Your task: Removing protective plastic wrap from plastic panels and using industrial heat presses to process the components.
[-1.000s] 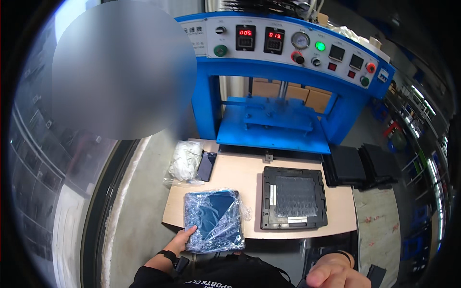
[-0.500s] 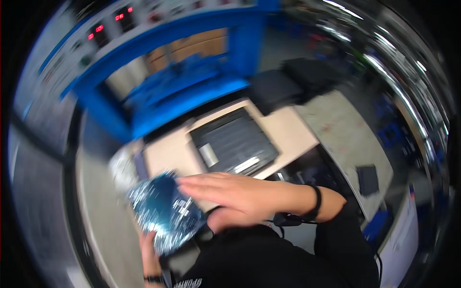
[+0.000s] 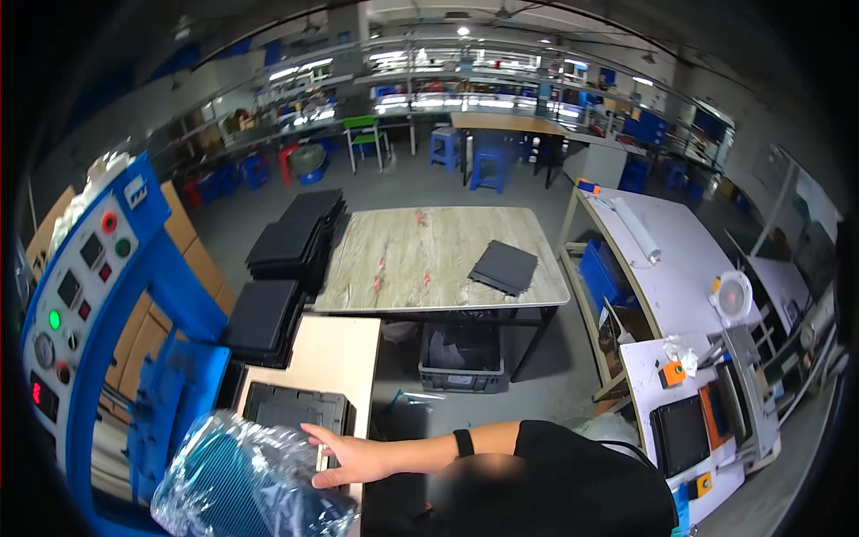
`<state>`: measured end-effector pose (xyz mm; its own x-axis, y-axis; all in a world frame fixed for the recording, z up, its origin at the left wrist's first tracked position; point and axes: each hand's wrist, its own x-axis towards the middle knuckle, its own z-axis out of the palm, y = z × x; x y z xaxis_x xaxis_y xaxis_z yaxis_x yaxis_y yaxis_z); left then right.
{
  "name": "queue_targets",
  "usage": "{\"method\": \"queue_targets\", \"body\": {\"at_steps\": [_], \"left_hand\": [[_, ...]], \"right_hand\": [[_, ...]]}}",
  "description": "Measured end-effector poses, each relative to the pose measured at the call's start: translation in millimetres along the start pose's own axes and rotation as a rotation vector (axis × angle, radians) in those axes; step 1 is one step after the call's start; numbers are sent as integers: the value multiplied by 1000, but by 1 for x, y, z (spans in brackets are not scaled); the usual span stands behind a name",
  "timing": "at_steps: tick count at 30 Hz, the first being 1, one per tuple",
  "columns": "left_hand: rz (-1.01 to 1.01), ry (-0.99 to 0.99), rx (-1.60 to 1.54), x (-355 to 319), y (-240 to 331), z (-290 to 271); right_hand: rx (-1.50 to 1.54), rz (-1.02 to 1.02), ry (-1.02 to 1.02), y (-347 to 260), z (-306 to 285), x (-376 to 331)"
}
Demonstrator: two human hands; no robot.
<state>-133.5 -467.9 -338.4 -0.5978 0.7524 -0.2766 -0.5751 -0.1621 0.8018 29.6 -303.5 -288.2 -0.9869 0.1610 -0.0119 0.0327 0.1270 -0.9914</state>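
A clear plastic bag (image 3: 242,488) with a teal, finely ribbed thing inside lies at the lower left. My right hand (image 3: 351,458) reaches in from the right, its thumb and fingers apart at the bag's right side, next to or touching the plastic. Nothing shows in its grip. My left hand does not appear; the bag covers that corner. Just beyond the bag, a black rectangular tray-like mould (image 3: 295,407) sits on the light wooden board (image 3: 344,345).
A blue press (image 3: 98,358) with a control panel stands at the left. Stacked black panels (image 3: 291,242) are beyond the board. A wood-patterned table (image 3: 403,255) holds thin dark sheets (image 3: 504,267); a grey crate (image 3: 461,358) is below. At the right is a white bench (image 3: 640,376) with equipment.
My view has swung right and up, bringing the room into sight. The bag now appears at the lower left. My left hand has gone out of view; my right remains beside the bag.
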Motion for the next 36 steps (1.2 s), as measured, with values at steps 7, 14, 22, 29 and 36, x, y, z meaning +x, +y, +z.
{"method": "queue_targets", "body": {"at_steps": [7,14,22,29,36], "left_hand": [[-49,-197,21,8,15,77],[-137,-287,38,-22,-1,151],[-233,-543,-46,-45,-79,260],[-103,-527,1,-52,-129,326],[48,-477,-3,-61,-147,354]], "right_hand": [[-170,-147,573,-12,-35,-69],[-87,-488,688,10,-103,-175],[-508,-183,876,-5,-162,-302],[-765,-123,1161,-9,-150,-312],[-803,-308,1336,7,-182,-302]]}}
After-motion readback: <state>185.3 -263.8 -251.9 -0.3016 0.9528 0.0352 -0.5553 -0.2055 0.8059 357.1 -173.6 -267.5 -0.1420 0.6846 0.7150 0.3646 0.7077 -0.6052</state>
